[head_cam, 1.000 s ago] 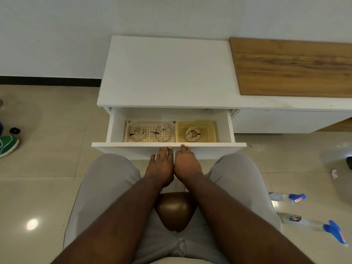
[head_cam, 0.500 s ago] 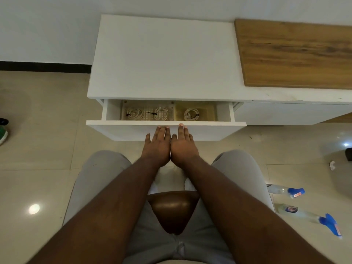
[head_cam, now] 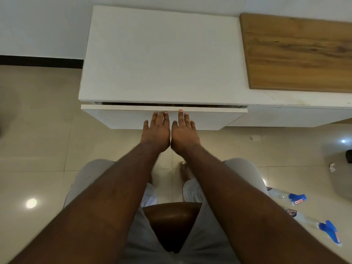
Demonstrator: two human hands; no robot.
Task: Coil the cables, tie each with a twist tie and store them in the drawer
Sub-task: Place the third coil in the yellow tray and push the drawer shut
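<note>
The white drawer (head_cam: 118, 117) of the low white cabinet (head_cam: 162, 58) stands almost shut, with only a thin dark gap under the cabinet top. The coiled cables inside are hidden from view. My left hand (head_cam: 156, 130) and my right hand (head_cam: 184, 131) lie side by side, fingers straight, flat against the middle of the drawer front. Their fingertips reach the drawer's top edge.
A wooden panel (head_cam: 301, 52) covers the cabinet top at the right. Two spray bottles with blue heads (head_cam: 287, 197) (head_cam: 314, 223) lie on the tiled floor at the right, near a crumpled white scrap (head_cam: 332, 167). I sit on a brown stool (head_cam: 169, 221).
The drawer has slid inward from wide open to nearly shut under both my hands. The three coiled cables in their trays have gone out of sight.
</note>
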